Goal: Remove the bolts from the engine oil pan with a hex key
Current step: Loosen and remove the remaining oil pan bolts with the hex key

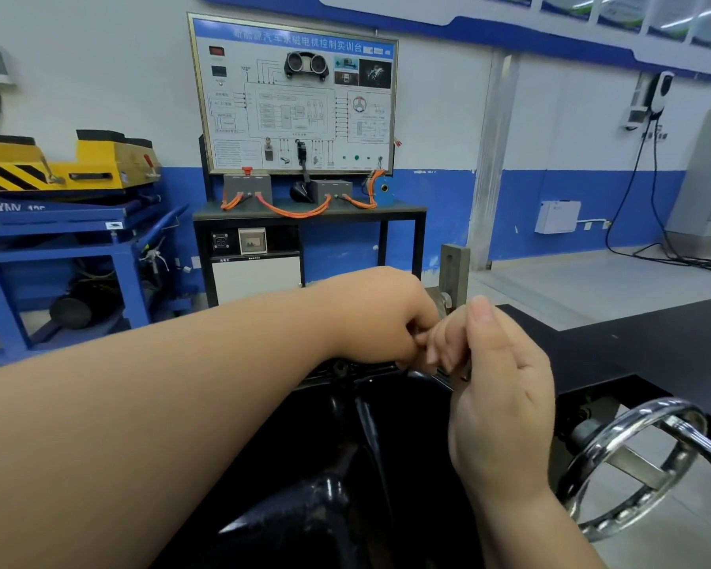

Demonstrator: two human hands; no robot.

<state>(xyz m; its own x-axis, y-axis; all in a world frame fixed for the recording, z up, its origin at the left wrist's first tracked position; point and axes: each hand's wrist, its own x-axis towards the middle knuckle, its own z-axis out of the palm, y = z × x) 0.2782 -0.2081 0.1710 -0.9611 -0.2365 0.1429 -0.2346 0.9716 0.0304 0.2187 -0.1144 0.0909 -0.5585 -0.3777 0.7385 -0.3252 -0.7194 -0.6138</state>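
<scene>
Workshop, training board (292,96) behind; at oil pan (345,445) far rim, right hand (497,384) pinches half-hidden hex key (432,374), left hand (378,314) curled, grip unclear; key could slip, rounding the hidden bolt.

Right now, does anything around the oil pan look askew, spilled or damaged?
Nothing stands out. The left hand and right hand meet at the oil pan's far rim; no spill shows, and the handwheel looks intact.

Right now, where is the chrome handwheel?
Head view, lower right: the chrome handwheel sits just right of the right hand, beside the black oil pan.
</scene>
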